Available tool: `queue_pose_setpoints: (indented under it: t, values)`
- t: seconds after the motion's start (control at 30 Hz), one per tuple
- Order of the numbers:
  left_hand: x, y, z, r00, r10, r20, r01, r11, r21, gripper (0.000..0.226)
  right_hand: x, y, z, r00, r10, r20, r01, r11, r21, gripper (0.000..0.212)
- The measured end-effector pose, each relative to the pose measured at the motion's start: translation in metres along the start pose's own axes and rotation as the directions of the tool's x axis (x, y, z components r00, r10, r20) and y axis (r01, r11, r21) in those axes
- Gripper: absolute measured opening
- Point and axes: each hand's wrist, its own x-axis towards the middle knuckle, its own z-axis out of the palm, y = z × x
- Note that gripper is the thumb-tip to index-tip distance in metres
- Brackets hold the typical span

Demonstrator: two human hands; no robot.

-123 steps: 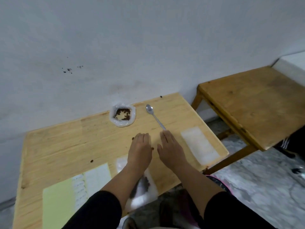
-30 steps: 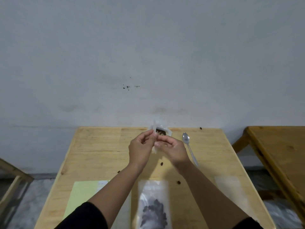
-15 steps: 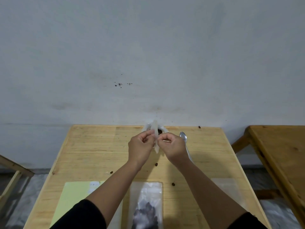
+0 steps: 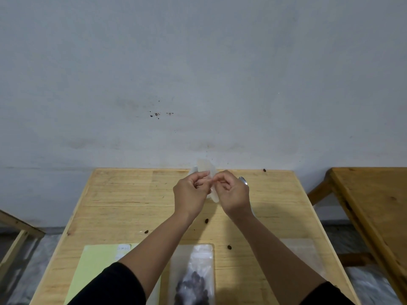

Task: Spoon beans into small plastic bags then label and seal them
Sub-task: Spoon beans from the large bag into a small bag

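— Where is the small bag right now?

— The small bag [image 4: 208, 172] is up in the air over the far half of the table [image 4: 123, 201], held between both hands. It is clear and looks empty.

— Which way does it run?

— Its long axis is close to upright: one end pokes up above the knuckles toward the wall [image 4: 198, 62], the other hangs down between the two palms, leaning a little to the right.

— And the fingers?

— The left hand [image 4: 191, 195] pinches one edge of the bag with thumb and forefinger, the rest curled in. The right hand [image 4: 234, 194] does the same on the other edge. The two pinches almost meet.

— What lies on the table?

— A spoon [image 4: 244, 181] behind the right hand, only its bowl and a bit of handle visible, its handle running toward the near edge. A filled bag [image 4: 193, 278] lies flat at the near edge between the forearms, long axis pointing away from the person, dark beans in its near half. A yellow-green sheet [image 4: 97, 267] with small white labels is to its left, and a stack of empty bags [image 4: 304, 252] to its right. Loose beans [image 4: 206, 220] are scattered on the wood. A second table [image 4: 374, 205] stands at the right.
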Motion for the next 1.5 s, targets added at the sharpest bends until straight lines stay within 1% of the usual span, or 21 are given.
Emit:
queue_pose_setpoints:
  t: [0.1, 0.17, 0.23, 0.37, 0.47, 0.57, 0.63, 0.73, 0.87, 0.93, 1.03, 1.1, 1.2, 1.27, 1.37, 1.43, 1.5]
  values:
    - [-0.001, 0.001, -0.001, 1.000, 0.000, -0.021, 0.000, 1.000, 0.008, 0.025, -0.001, -0.003, 0.000, 0.997, 0.073, 0.020, -0.074, 0.996, 0.041, 0.030]
    - [-0.001, 0.000, -0.002, 1.000, -0.002, -0.019, 0.003, 1.000, 0.024, 0.024, -0.001, -0.003, -0.002, 0.993, 0.106, 0.056, -0.108, 0.993, 0.042, 0.031]
    - [-0.002, -0.002, -0.004, 1.000, 0.003, -0.016, -0.002, 0.998, 0.056, 0.024, -0.001, -0.002, -0.002, 0.990, 0.127, 0.064, -0.127, 0.992, 0.006, 0.030]
    - [-0.005, -0.003, -0.006, 0.998, 0.050, -0.028, -0.045, 0.984, 0.173, 0.021, -0.002, 0.001, 0.003, 0.986, 0.162, -0.028, -0.163, 0.985, -0.063, 0.017]
    - [-0.007, -0.003, -0.008, 0.993, 0.108, -0.045, -0.094, 0.966, 0.242, 0.020, -0.005, -0.001, 0.011, 0.985, 0.157, -0.076, -0.165, 0.981, -0.101, 0.013]
    - [-0.007, -0.004, -0.013, 0.988, 0.118, -0.102, -0.085, 0.955, 0.285, 0.020, -0.006, -0.001, 0.012, 0.982, 0.144, -0.122, -0.161, 0.977, -0.139, 0.012]
    - [-0.005, -0.006, -0.019, 0.982, 0.123, -0.140, -0.075, 0.948, 0.310, 0.022, -0.004, 0.002, 0.006, 0.975, 0.167, -0.150, -0.189, 0.970, -0.150, 0.012]
    - [-0.007, -0.008, -0.028, 0.983, 0.151, -0.101, -0.109, 0.936, 0.336, 0.019, -0.004, 0.003, 0.003, 0.978, 0.179, -0.106, -0.195, 0.967, -0.165, 0.013]
    - [-0.010, -0.013, -0.034, 0.979, 0.202, -0.010, -0.188, 0.926, 0.326, 0.021, -0.008, -0.003, 0.009, 0.989, 0.146, -0.006, -0.144, 0.973, -0.183, 0.016]
    - [-0.009, -0.015, -0.037, 0.973, 0.224, 0.061, -0.232, 0.927, 0.296, 0.028, -0.010, -0.003, 0.011, 0.989, 0.143, 0.035, -0.136, 0.976, -0.168, 0.016]
    - [-0.007, -0.023, -0.044, 0.939, 0.288, 0.188, -0.332, 0.900, 0.284, 0.050, -0.013, -0.002, 0.013, 0.989, 0.140, 0.056, -0.128, 0.976, -0.173, 0.017]
    - [-0.004, -0.029, -0.050, 0.908, 0.316, 0.275, -0.400, 0.849, 0.345, 0.071, -0.014, -0.001, 0.013, 0.991, 0.117, 0.060, -0.103, 0.976, -0.191, 0.018]
    - [0.000, -0.032, -0.056, 0.851, 0.303, 0.429, -0.485, 0.766, 0.421, 0.110, -0.015, 0.001, 0.012, 0.991, 0.116, 0.073, -0.100, 0.976, -0.193, 0.017]
    - [0.004, -0.033, -0.057, 0.823, 0.284, 0.492, -0.522, 0.718, 0.460, 0.126, -0.015, 0.001, 0.013, 0.988, 0.106, 0.108, -0.082, 0.975, -0.205, 0.017]
    - [0.005, -0.035, -0.056, 0.828, 0.257, 0.499, -0.508, 0.721, 0.472, 0.132, -0.015, -0.001, 0.018, 0.981, 0.102, 0.165, -0.064, 0.973, -0.221, 0.017]
    - [0.005, -0.038, -0.056, 0.829, 0.300, 0.472, -0.520, 0.724, 0.453, 0.125, -0.015, -0.001, 0.019, 0.980, 0.119, 0.158, -0.084, 0.974, -0.210, 0.017]
    - [0.004, -0.041, -0.057, 0.824, 0.361, 0.436, -0.545, 0.714, 0.440, 0.112, -0.016, 0.001, 0.018, 0.979, 0.160, 0.127, -0.138, 0.976, -0.167, 0.017]
